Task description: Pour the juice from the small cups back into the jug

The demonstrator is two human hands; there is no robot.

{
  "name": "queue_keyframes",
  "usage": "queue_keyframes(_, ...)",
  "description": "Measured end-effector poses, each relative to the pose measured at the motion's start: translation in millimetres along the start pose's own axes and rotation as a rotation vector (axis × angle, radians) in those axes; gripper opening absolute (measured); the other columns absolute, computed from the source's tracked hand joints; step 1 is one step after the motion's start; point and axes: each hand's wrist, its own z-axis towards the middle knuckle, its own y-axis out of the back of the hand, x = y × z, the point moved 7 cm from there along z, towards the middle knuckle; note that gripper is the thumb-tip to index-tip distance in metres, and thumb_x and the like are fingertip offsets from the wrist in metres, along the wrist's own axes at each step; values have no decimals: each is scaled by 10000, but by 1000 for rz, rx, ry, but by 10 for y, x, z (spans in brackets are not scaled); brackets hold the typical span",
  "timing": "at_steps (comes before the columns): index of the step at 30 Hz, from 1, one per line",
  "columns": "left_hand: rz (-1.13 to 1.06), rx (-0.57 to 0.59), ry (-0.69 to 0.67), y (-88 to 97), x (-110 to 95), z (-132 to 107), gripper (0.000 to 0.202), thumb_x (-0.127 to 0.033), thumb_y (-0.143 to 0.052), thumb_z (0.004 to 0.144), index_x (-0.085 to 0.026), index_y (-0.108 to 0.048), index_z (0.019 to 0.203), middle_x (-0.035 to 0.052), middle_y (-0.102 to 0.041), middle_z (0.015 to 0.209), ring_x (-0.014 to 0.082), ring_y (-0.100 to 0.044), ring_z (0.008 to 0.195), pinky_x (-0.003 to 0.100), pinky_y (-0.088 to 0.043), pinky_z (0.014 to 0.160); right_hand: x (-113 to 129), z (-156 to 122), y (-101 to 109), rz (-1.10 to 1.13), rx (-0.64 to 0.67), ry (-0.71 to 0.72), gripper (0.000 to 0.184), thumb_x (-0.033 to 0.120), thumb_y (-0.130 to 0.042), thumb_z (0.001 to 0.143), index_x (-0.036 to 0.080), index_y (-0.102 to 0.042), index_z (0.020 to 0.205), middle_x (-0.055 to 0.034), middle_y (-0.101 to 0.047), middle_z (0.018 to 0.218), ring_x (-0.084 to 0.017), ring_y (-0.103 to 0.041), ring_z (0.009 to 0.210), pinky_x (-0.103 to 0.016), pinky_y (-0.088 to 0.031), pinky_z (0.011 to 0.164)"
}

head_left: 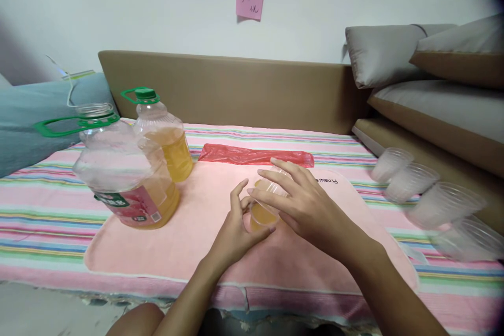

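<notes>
In the head view, a clear plastic cup (263,216) with yellow-orange liquid stands low over the pink mat. My left hand (236,228) curves around this cup, thumb on the near side and fingers on the far side. Just above it, a second clear cup (271,187) is tilted toward the first one's mouth. My right hand (299,191) grips that tilted cup from the right, its fingers hiding much of it. Whether the two rims touch, I cannot tell.
To the left stand an uncapped jug (129,178) of yellow liquid and a capped jug (173,147). A red plastic bag (252,155) lies behind the pink mat (169,247). Several stacks of clear cups (444,203) lie at right near grey-brown cushions (441,105).
</notes>
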Motion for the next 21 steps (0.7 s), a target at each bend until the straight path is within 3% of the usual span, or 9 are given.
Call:
queue_keyframes(10, -15, -3, 2, 16, -18, -19, 1048, -280, -885, 888, -303, -141, 1626, 171, -629, 1544, 323, -582, 1481, 594, -422, 1249, -8, -34, -60, 57, 50, -19, 762, -117, -513, 867, 336, -660, 1462, -62, -608, 1598, -346, -444, 1576, -620, -500, 1217)
queue_keyframes(13, -2, -5, -11, 28, -5, -25, 1038, -291, -882, 897, -307, -141, 1625, 172, -611, 1556, 315, -561, 1495, 587, -411, 1256, -22, -30, -60, 79, 48, -48, 730, -91, -563, 872, 313, -652, 1473, -82, -603, 1599, -354, -441, 1569, -611, -504, 1216)
queue_keyframes(18, 32, -22, 0, 57, 3, -31, 1053, -300, -883, 888, -298, -138, 1632, 148, -663, 1443, 306, -604, 1425, 585, -410, 1240, -56, 11, -8, 96, 5, -120, 610, 36, -638, 925, 253, -646, 1495, -141, -682, 1411, -345, -597, 1330, -591, -577, 1085)
queue_keyframes(21, 25, -17, -7, 59, -14, -34, 1051, -291, -877, 885, -315, -136, 1629, 123, -668, 1422, 296, -615, 1404, 569, -420, 1229, -60, 19, 22, 99, -25, -128, 644, 76, -645, 919, 237, -614, 1541, -143, -699, 1291, -310, -651, 1168, -542, -611, 985)
